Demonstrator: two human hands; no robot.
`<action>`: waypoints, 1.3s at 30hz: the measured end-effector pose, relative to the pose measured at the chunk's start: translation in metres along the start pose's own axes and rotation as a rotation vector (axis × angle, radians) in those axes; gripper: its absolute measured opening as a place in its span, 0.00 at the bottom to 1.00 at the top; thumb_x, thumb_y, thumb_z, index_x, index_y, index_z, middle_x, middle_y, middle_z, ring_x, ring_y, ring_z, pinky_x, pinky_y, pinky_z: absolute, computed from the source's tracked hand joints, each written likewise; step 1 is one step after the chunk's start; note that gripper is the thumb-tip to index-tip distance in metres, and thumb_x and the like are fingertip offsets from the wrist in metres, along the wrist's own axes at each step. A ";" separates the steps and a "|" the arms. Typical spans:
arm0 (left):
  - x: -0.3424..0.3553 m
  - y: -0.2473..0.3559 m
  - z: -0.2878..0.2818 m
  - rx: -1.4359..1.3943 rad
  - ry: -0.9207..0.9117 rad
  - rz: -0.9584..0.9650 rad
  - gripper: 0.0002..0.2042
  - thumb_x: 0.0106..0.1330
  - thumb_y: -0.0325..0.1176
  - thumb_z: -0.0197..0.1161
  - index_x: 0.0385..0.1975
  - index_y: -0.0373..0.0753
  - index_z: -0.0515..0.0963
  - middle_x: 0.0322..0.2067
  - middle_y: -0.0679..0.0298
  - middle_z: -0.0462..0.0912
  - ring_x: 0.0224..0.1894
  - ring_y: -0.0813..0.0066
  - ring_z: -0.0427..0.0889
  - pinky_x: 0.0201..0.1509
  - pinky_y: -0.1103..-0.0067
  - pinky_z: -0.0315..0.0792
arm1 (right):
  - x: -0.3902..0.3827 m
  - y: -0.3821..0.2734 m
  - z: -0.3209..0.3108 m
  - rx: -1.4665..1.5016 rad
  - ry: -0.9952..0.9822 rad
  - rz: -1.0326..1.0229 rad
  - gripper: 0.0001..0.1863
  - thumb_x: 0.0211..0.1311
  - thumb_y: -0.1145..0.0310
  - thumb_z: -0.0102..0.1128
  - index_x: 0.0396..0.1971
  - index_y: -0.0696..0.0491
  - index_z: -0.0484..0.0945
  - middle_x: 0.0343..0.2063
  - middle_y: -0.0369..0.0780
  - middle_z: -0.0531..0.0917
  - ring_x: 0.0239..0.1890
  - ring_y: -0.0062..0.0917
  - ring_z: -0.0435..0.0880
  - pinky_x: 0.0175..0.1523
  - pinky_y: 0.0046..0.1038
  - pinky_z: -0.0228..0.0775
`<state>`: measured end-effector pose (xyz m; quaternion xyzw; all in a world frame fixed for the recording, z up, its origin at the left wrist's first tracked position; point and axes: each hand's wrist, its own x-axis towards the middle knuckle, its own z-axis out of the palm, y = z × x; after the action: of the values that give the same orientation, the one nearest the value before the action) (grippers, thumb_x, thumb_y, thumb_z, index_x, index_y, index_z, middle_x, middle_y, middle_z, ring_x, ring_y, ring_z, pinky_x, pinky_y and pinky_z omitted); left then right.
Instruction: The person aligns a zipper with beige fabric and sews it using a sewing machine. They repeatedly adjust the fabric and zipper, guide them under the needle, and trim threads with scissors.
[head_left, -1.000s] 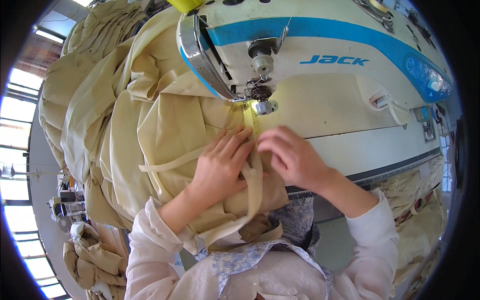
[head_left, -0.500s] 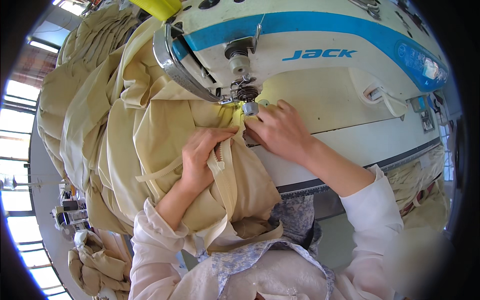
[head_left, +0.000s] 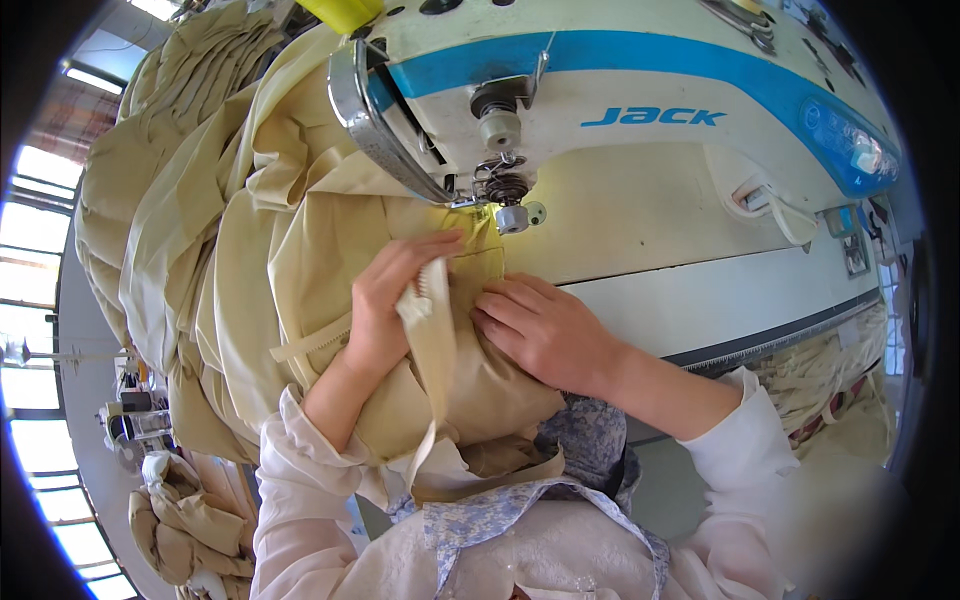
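"Where's the cloth now?"

"The beige cloth lies on the near side of the sewing machine, its far part by the lit needle area and its near folds reaching the lap. A pale zipper hangs down over it, teeth showing near the top."

"And the hands?"

"The left hand rests on the cloth, fingers bent, right against the zipper's upper end. Whether it grips the zipper, I can't tell from here; the thumb is hidden. The right hand has its fingers curled, pinching the cloth just to the right of the zipper."

"What's that strip past the left wrist?"

"A toothed tape, lying across the folds."

"And farther out?"

"A dark ruler strip along the table's near edge, a blue patterned apron below the hands, and a yellow object by the machine's top. Over on the left, there's a big heap of beige fabric, with windows beyond."
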<state>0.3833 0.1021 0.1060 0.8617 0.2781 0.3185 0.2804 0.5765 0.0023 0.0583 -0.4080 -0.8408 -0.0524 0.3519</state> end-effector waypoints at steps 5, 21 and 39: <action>0.004 0.002 0.007 0.365 -0.122 0.375 0.16 0.49 0.28 0.69 0.41 0.37 0.83 0.44 0.63 0.87 0.50 0.61 0.83 0.53 0.67 0.73 | -0.004 -0.007 -0.010 -0.090 -0.091 0.007 0.11 0.52 0.69 0.60 0.34 0.56 0.85 0.43 0.40 0.84 0.49 0.31 0.80 0.60 0.35 0.69; 0.009 -0.024 0.013 0.314 -0.156 0.387 0.16 0.49 0.28 0.68 0.40 0.37 0.83 0.43 0.64 0.88 0.44 0.64 0.85 0.50 0.69 0.72 | 0.004 -0.002 -0.009 -0.183 -0.116 0.033 0.08 0.49 0.69 0.61 0.28 0.55 0.85 0.38 0.38 0.85 0.49 0.29 0.80 0.60 0.35 0.67; 0.020 -0.025 0.011 0.262 -0.075 0.466 0.13 0.50 0.32 0.71 0.37 0.40 0.84 0.35 0.66 0.87 0.39 0.67 0.83 0.47 0.72 0.72 | -0.004 -0.012 -0.013 -0.090 -0.106 0.039 0.17 0.56 0.69 0.60 0.44 0.59 0.83 0.47 0.41 0.85 0.50 0.27 0.80 0.55 0.32 0.69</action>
<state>0.3960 0.1287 0.0905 0.9426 0.1005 0.3036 0.0960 0.5770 -0.0132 0.0676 -0.4418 -0.8469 -0.0619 0.2893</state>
